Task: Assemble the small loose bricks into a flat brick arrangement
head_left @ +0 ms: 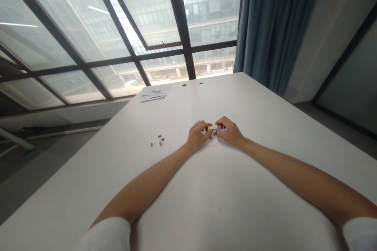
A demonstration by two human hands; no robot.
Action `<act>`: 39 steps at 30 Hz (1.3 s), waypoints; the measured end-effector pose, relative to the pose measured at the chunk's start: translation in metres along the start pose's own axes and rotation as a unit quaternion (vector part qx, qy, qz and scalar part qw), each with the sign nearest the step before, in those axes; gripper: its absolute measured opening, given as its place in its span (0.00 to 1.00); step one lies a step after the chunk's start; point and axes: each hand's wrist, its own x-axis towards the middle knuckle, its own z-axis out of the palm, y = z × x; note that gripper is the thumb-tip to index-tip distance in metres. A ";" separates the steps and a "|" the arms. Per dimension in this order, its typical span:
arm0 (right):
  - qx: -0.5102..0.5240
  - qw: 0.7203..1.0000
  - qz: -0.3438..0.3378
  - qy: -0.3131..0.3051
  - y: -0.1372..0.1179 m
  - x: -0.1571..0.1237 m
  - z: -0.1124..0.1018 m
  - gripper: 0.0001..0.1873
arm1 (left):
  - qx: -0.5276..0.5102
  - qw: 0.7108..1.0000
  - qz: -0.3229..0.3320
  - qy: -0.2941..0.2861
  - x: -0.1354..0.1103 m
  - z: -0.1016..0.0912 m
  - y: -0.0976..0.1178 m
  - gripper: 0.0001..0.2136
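Note:
Both hands meet over the white table (188,188), around a small toy-brick assembly (215,128) with cream, white, grey and dark parts. My left hand (197,135) pinches its cream left side between thumb and fingers. On the other side, my right hand (231,131) is closed on the greyish right end. Fingertips cover much of the assembly, so its exact shape cannot be made out. Several small dark grey pieces (160,143) lie on the table to the left of my left hand.
Papers (153,97) with a dark, thin item lie at the table's far left. Near the far edge are a round dark spot (184,85) and a small dark object (202,82). Windows stand beyond the table, and a blue curtain (268,27) hangs at the back right.

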 end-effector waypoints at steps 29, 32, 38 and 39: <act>-0.016 0.998 0.040 -0.035 0.015 0.016 -0.018 0.08 | -0.007 0.996 -0.087 -0.007 0.001 -0.001 0.008 0.15; -0.039 0.997 0.067 -0.017 0.022 0.029 -0.035 0.07 | -0.010 0.994 -0.105 -0.005 0.000 0.000 0.008 0.16; -0.076 0.986 0.133 -0.067 0.036 0.015 -0.049 0.07 | 0.000 0.994 -0.106 0.002 0.000 0.003 0.004 0.14; -0.079 0.982 0.152 -0.081 0.037 0.008 -0.047 0.07 | 0.004 0.995 -0.105 0.002 0.000 0.003 0.003 0.14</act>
